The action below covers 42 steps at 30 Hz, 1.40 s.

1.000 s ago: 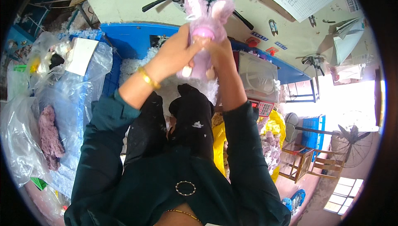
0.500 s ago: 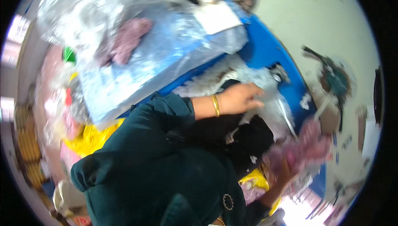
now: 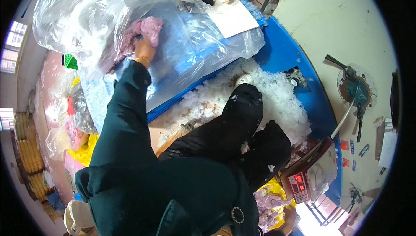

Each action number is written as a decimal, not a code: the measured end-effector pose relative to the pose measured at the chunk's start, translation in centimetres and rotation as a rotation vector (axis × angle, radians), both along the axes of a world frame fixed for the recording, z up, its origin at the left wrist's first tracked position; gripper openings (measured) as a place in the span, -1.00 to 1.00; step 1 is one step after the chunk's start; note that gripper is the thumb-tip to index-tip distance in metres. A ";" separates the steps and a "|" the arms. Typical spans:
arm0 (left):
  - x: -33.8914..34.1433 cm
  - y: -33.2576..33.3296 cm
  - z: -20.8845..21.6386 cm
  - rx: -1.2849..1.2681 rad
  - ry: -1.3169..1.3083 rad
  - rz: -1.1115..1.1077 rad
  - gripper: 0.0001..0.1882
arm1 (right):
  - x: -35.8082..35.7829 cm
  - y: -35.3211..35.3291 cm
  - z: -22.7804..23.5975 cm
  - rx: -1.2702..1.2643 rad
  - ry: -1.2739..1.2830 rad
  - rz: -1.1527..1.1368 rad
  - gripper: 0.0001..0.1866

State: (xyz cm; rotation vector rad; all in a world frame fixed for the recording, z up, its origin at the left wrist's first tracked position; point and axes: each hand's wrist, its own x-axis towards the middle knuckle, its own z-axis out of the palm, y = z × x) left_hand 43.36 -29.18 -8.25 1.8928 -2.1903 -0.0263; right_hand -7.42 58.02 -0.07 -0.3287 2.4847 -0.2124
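Observation:
My left hand (image 3: 145, 50) reaches far to the left with its arm stretched out. Its fingers are closed on a pink plush piece (image 3: 151, 28), limp and fuzzy, at the mouth of a clear plastic bag (image 3: 93, 13). More pink plush shows beneath that bag's film. Under it all is a blue surface covered by clear plastic sheeting (image 3: 173, 69). My right hand is out of view. On the lower right, more pink plush pieces (image 3: 266, 205) fill a yellow bag (image 3: 277, 188).
White stuffing (image 3: 281, 114) lies heaped around my legs inside the blue-edged table. A digital scale (image 3: 299, 182) with a clear pan stands at right. A metal nozzle fixture (image 3: 356, 91) is on the pale tabletop. White paper (image 3: 234, 17) rests at the far edge.
My left hand has swung from above my lap to the plush at far left. My right hand, with pink plush in it by the scale, has gone out of view.

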 end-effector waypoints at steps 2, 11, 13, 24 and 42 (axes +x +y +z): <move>-3.7 2.0 -0.1 -0.052 -0.057 -0.089 -0.73 | 0.4 -9.7 2.4 -0.133 0.129 0.291 -0.59; -21.3 20.5 12.8 0.360 -0.154 -1.146 -0.88 | 10.6 -45.8 11.1 -0.913 -0.070 0.754 -0.62; -24.2 23.0 15.4 0.297 0.034 -1.309 -0.87 | 11.6 -48.2 10.4 -0.833 0.104 0.902 -0.63; -31.5 23.5 16.9 1.348 1.224 -1.079 -0.55 | 6.7 -41.0 8.7 -1.163 -0.692 0.112 -0.74; -35.2 32.7 15.6 2.120 1.087 -0.941 -0.51 | 5.3 -36.1 13.5 -0.917 -0.361 0.258 -0.77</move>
